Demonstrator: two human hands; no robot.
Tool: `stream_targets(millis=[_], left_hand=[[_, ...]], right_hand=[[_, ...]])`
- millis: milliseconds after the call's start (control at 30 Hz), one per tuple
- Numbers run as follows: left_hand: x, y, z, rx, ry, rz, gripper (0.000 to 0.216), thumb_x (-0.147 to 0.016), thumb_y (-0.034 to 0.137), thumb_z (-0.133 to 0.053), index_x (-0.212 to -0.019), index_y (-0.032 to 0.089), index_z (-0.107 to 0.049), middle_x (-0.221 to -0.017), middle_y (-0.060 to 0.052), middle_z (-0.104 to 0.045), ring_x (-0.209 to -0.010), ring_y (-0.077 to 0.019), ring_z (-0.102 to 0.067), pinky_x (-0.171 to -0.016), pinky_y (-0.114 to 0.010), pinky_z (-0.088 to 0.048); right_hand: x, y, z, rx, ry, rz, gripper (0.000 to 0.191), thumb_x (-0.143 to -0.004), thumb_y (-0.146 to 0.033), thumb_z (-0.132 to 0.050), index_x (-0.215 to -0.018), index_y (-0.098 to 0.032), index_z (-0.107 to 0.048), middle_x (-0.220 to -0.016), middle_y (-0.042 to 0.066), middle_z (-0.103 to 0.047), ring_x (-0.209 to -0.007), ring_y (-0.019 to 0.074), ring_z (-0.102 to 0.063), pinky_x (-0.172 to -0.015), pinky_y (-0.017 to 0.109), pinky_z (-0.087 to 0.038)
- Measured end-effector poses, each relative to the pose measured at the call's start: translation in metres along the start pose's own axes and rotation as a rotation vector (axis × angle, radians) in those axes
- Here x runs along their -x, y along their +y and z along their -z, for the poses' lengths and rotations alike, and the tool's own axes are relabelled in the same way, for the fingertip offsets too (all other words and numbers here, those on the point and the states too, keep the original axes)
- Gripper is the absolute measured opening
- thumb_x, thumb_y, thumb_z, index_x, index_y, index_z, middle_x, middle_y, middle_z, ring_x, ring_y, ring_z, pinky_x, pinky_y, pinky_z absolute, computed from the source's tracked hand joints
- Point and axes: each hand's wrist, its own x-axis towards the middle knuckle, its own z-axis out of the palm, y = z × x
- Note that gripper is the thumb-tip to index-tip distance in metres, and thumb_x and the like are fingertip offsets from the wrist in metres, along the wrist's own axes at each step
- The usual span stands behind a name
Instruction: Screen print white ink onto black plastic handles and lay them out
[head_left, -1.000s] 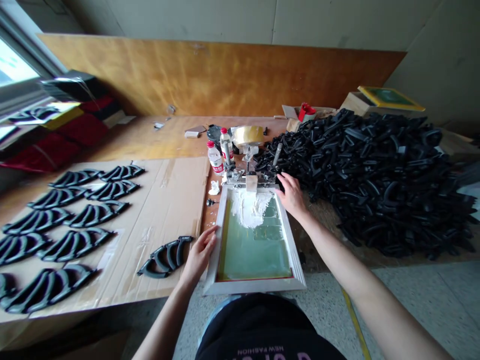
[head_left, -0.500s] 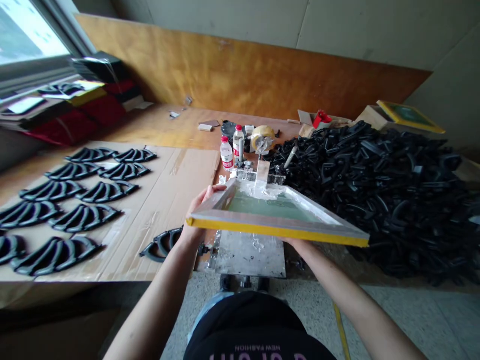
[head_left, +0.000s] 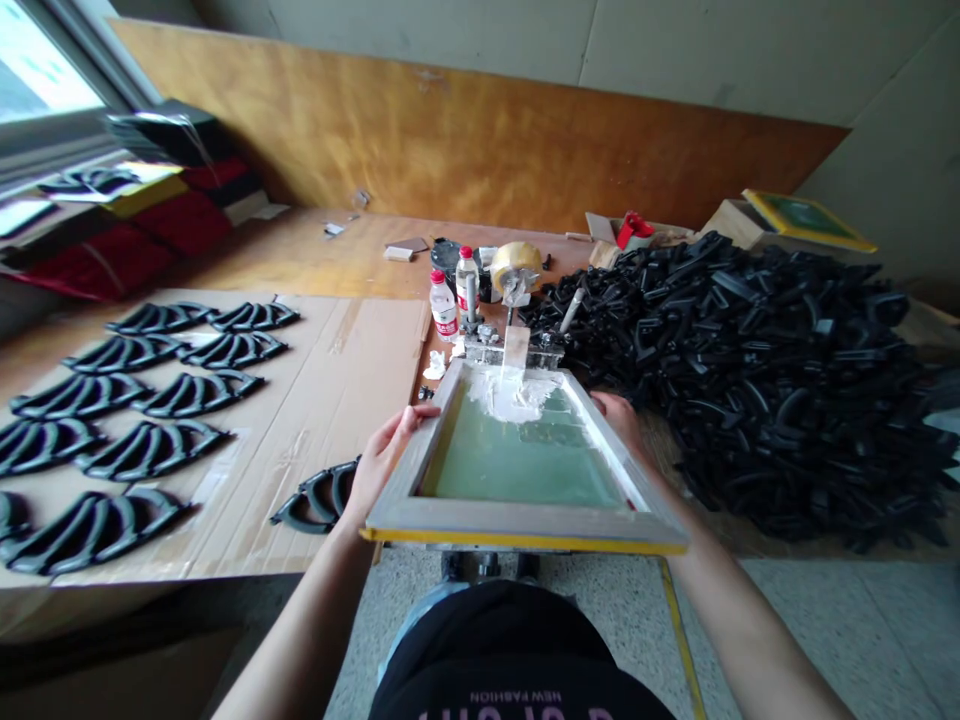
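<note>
About ten black, fan-ribbed parts (head_left: 88, 525) lie in two columns on the cardboard sheet (head_left: 300, 420), off to my left. Next comes my left hand (head_left: 381, 458), gripping the left rail of the screen-printing frame (head_left: 525, 517); the thumb side shows against the edge, and the rest is hidden below. The frame sits right in front of me, near end tilted up, far end at the hinge clamp (head_left: 480, 352). I judge it stiff in its rails and fairly light, with the clamp probably bearing part of the load. The green mesh (head_left: 517, 465) stretched inside is likely the fragile part, so fingertips should stay off it. White paste (head_left: 510, 402) on its far end looks thick and wet; smeared on a rail, it would turn slippery. Best hold: the bare outer sides, one hand each. My right hand (head_left: 621, 418) is at the right rail, mostly hidden by it; I cannot tell whether its fingers close. Beyond it, a big heap of black pieces (head_left: 787, 380) fills the right.
</note>
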Motion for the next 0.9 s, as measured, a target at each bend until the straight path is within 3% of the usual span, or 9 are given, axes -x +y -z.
stream_targets(millis=[67,167,267,400,467,667,733,900], left_hand=[[0.009,-0.019,0.003,-0.075,-0.027,0.084,0.065,-0.075,0.071,-0.056,-0.108,0.017,-0.07,-0.09,-0.005,-0.072,-0.071,-0.0183,-0.062,-0.059,-0.025,-0.047],[0.015,-0.055,0.001,-0.088,-0.083,0.182,0.071,-0.074,0.067,-0.06,-0.127,0.018,-0.061,-0.091,-0.005,-0.073,-0.075,-0.0197,-0.064,-0.061,-0.026,-0.048],[0.011,-0.09,-0.003,-0.107,-0.096,0.211,0.082,-0.076,0.062,-0.06,-0.144,0.019,-0.044,-0.09,-0.005,-0.073,-0.074,-0.0199,-0.065,-0.063,-0.028,-0.049],[0.001,-0.122,-0.004,-0.174,-0.078,0.191,0.079,-0.08,0.061,-0.055,-0.146,0.019,-0.042,-0.102,-0.008,-0.073,-0.088,-0.0221,-0.068,-0.073,-0.03,-0.052],[-0.001,-0.129,-0.002,-0.21,-0.081,0.194,0.076,-0.082,0.061,-0.054,-0.145,0.02,-0.044,-0.108,-0.009,-0.072,-0.097,-0.0237,-0.067,-0.081,-0.032,-0.052],[0.0,-0.128,-0.003,-0.245,-0.061,0.171,0.072,-0.084,0.059,-0.052,-0.144,0.019,-0.047,-0.12,-0.009,-0.069,-0.111,-0.0253,-0.063,-0.097,-0.035,-0.046],[0.001,-0.126,-0.003,-0.255,-0.057,0.166,0.073,-0.084,0.06,-0.051,-0.144,0.018,-0.047,-0.118,-0.01,-0.07,-0.11,-0.0258,-0.064,-0.096,-0.035,-0.047],[0.0,-0.126,-0.004,-0.276,-0.056,0.171,0.074,-0.084,0.06,-0.051,-0.143,0.017,-0.047,-0.112,-0.011,-0.072,-0.106,-0.0261,-0.066,-0.092,-0.034,-0.049]], right_hand=[[-0.017,-0.005,0.009,-0.045,0.094,-0.045,0.039,-0.094,-0.027,-0.04,-0.125,-0.015,-0.062,-0.115,0.016,-0.067,-0.106,0.0269,-0.062,-0.094,0.043,-0.049],[-0.043,-0.048,0.007,-0.118,0.172,0.151,0.053,-0.089,-0.029,-0.058,-0.139,-0.016,-0.048,-0.141,0.016,-0.05,-0.129,0.0288,-0.045,-0.107,0.045,-0.04],[-0.062,-0.099,-0.009,-0.052,0.051,0.345,0.056,-0.084,-0.025,-0.067,-0.136,-0.017,-0.049,-0.137,0.015,-0.05,-0.126,0.0299,-0.044,-0.106,0.045,-0.039],[-0.069,-0.12,-0.031,0.079,-0.203,0.348,0.021,-0.086,-0.024,-0.066,-0.105,-0.016,-0.063,-0.105,0.011,-0.064,-0.102,0.0252,-0.056,-0.09,0.036,-0.045],[-0.068,-0.113,-0.035,0.119,-0.261,0.312,0.016,-0.086,-0.027,-0.065,-0.098,-0.016,-0.063,-0.1,0.01,-0.066,-0.097,0.0238,-0.058,-0.085,0.033,-0.045],[-0.045,-0.106,-0.033,0.196,-0.212,0.194,0.013,-0.088,-0.018,-0.055,-0.098,-0.014,-0.062,-0.1,0.013,-0.066,-0.096,0.0254,-0.059,-0.08,0.033,-0.044],[-0.029,-0.113,-0.032,0.169,-0.248,0.297,0.013,-0.086,-0.013,-0.053,-0.096,-0.014,-0.061,-0.098,0.013,-0.065,-0.096,0.0251,-0.057,-0.08,0.033,-0.043],[0.001,-0.118,-0.012,0.053,-0.394,0.759,0.012,-0.082,-0.009,-0.053,-0.088,-0.017,-0.061,-0.092,0.009,-0.063,-0.092,0.0223,-0.055,-0.074,0.031,-0.042]])
